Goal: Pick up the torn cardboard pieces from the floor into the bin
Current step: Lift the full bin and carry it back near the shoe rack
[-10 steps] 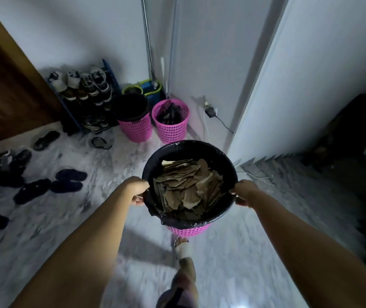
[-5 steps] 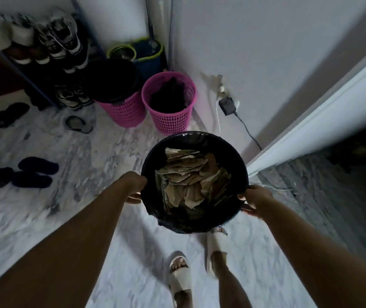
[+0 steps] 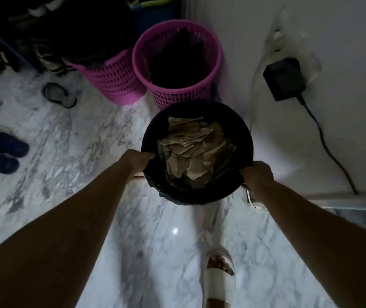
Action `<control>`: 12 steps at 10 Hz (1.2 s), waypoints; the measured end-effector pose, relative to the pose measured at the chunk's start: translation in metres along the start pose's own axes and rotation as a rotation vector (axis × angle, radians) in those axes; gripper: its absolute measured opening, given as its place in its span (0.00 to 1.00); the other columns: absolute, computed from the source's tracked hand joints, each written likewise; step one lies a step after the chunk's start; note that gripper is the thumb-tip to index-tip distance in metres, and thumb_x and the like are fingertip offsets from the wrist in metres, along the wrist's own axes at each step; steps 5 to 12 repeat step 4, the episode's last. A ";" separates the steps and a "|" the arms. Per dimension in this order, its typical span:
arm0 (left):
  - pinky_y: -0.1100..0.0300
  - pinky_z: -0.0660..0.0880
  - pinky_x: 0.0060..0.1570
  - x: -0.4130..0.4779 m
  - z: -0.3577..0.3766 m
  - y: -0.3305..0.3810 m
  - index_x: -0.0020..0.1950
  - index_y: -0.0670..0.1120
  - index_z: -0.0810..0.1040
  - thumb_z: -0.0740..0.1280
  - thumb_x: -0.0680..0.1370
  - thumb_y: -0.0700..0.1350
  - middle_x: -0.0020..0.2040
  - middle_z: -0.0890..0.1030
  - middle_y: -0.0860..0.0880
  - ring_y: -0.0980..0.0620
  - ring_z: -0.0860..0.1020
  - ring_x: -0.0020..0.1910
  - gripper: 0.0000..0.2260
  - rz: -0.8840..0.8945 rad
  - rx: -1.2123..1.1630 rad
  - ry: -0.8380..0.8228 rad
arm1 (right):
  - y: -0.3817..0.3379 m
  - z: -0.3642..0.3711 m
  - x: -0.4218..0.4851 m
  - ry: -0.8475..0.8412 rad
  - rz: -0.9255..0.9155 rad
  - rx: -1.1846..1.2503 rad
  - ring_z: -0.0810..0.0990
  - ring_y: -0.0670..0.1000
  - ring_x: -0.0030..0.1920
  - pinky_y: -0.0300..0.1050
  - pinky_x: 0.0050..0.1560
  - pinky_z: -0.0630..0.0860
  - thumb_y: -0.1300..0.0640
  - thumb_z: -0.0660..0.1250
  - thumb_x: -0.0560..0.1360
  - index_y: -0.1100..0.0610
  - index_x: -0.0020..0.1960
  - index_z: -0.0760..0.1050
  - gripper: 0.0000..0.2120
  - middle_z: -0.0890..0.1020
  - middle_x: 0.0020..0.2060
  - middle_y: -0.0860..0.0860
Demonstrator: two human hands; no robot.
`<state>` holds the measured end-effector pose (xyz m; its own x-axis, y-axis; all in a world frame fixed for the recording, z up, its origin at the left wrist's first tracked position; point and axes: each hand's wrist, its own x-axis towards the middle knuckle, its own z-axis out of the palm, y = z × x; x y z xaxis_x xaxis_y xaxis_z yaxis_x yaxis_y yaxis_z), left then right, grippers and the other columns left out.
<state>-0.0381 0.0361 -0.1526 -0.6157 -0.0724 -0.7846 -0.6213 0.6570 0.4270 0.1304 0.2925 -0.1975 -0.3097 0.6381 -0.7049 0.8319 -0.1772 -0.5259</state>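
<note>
Home entryway — marble floor, slippers, pink baskets, wall charger

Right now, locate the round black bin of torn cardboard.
The bin is centre of the head view, gripped by left hand and right hand, before the right pink mesh basket.

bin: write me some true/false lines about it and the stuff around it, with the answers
1. The left hand and right hand both grip the bin at its rim. True.
2. The bin holds nothing. False: cardboard pieces are piled inside it.
3. Two pink baskets stand beyond the bin. True.
4. The adapter lies on the floor. False: it sits on the wall, with its cable hanging down.
5. The bin's liner is white. False: it is black.
</note>
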 end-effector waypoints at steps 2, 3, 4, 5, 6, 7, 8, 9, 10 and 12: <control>0.51 0.79 0.51 0.002 0.021 -0.005 0.62 0.45 0.76 0.69 0.76 0.54 0.56 0.81 0.45 0.47 0.80 0.51 0.19 -0.026 -0.107 -0.045 | -0.008 0.004 0.008 -0.141 0.117 0.012 0.79 0.60 0.56 0.50 0.44 0.81 0.55 0.73 0.72 0.61 0.66 0.71 0.26 0.78 0.58 0.59; 0.48 0.78 0.55 -0.014 0.018 -0.003 0.67 0.47 0.74 0.68 0.78 0.54 0.62 0.79 0.46 0.46 0.77 0.57 0.20 0.009 -0.079 -0.060 | -0.012 -0.001 -0.010 -0.139 0.037 -0.153 0.78 0.61 0.57 0.52 0.51 0.79 0.51 0.71 0.72 0.60 0.70 0.67 0.30 0.77 0.60 0.60; 0.49 0.78 0.54 -0.042 0.000 -0.011 0.75 0.51 0.65 0.67 0.78 0.56 0.70 0.73 0.47 0.44 0.75 0.63 0.27 0.045 -0.020 -0.068 | -0.017 -0.020 -0.057 -0.126 -0.163 -0.393 0.75 0.62 0.64 0.48 0.59 0.71 0.52 0.68 0.75 0.57 0.76 0.61 0.33 0.76 0.64 0.60; 0.49 0.78 0.54 -0.042 0.000 -0.011 0.75 0.51 0.65 0.67 0.78 0.56 0.70 0.73 0.47 0.44 0.75 0.63 0.27 0.045 -0.020 -0.068 | -0.017 -0.020 -0.057 -0.126 -0.163 -0.393 0.75 0.62 0.64 0.48 0.59 0.71 0.52 0.68 0.75 0.57 0.76 0.61 0.33 0.76 0.64 0.60; 0.49 0.78 0.54 -0.042 0.000 -0.011 0.75 0.51 0.65 0.67 0.78 0.56 0.70 0.73 0.47 0.44 0.75 0.63 0.27 0.045 -0.020 -0.068 | -0.017 -0.020 -0.057 -0.126 -0.163 -0.393 0.75 0.62 0.64 0.48 0.59 0.71 0.52 0.68 0.75 0.57 0.76 0.61 0.33 0.76 0.64 0.60; 0.49 0.78 0.54 -0.042 0.000 -0.011 0.75 0.51 0.65 0.67 0.78 0.56 0.70 0.73 0.47 0.44 0.75 0.63 0.27 0.045 -0.020 -0.068 | -0.017 -0.020 -0.057 -0.126 -0.163 -0.393 0.75 0.62 0.64 0.48 0.59 0.71 0.52 0.68 0.75 0.57 0.76 0.61 0.33 0.76 0.64 0.60; 0.49 0.78 0.54 -0.042 0.000 -0.011 0.75 0.51 0.65 0.67 0.78 0.56 0.70 0.73 0.47 0.44 0.75 0.63 0.27 0.045 -0.020 -0.068 | -0.017 -0.020 -0.057 -0.126 -0.163 -0.393 0.75 0.62 0.64 0.48 0.59 0.71 0.52 0.68 0.75 0.57 0.76 0.61 0.33 0.76 0.64 0.60; 0.49 0.78 0.54 -0.042 0.000 -0.011 0.75 0.51 0.65 0.67 0.78 0.56 0.70 0.73 0.47 0.44 0.75 0.63 0.27 0.045 -0.020 -0.068 | -0.017 -0.020 -0.057 -0.126 -0.163 -0.393 0.75 0.62 0.64 0.48 0.59 0.71 0.52 0.68 0.75 0.57 0.76 0.61 0.33 0.76 0.64 0.60; 0.49 0.78 0.54 -0.042 0.000 -0.011 0.75 0.51 0.65 0.67 0.78 0.56 0.70 0.73 0.47 0.44 0.75 0.63 0.27 0.045 -0.020 -0.068 | -0.017 -0.020 -0.057 -0.126 -0.163 -0.393 0.75 0.62 0.64 0.48 0.59 0.71 0.52 0.68 0.75 0.57 0.76 0.61 0.33 0.76 0.64 0.60; 0.49 0.78 0.54 -0.042 0.000 -0.011 0.75 0.51 0.65 0.67 0.78 0.56 0.70 0.73 0.47 0.44 0.75 0.63 0.27 0.045 -0.020 -0.068 | -0.017 -0.020 -0.057 -0.126 -0.163 -0.393 0.75 0.62 0.64 0.48 0.59 0.71 0.52 0.68 0.75 0.57 0.76 0.61 0.33 0.76 0.64 0.60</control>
